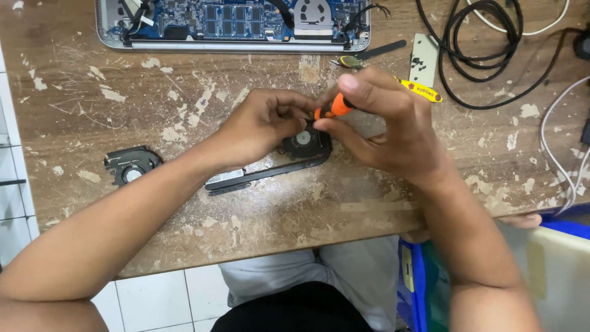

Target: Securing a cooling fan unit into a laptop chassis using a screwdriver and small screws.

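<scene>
The right hand (393,126) grasps an orange-handled screwdriver (332,107) upright over the black laptop cooling fan with heat pipe (304,144) on the worn wooden desk (92,104). The left hand (264,123) pinches the fan's edge. A second black fan (131,165) lies well apart, left.

Black fan assembly (304,142) flat; orange-handled screwdriver (332,107) above.

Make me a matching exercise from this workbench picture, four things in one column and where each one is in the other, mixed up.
1. opened silver laptop
2. loose round black fan
3. coiled black cable
4. orange-handled screwdriver

A. far right of the table
B. in the right hand
C. far edge, circuit board showing
D. alone on the left

Pairs: 1-C, 2-D, 3-A, 4-B
</scene>
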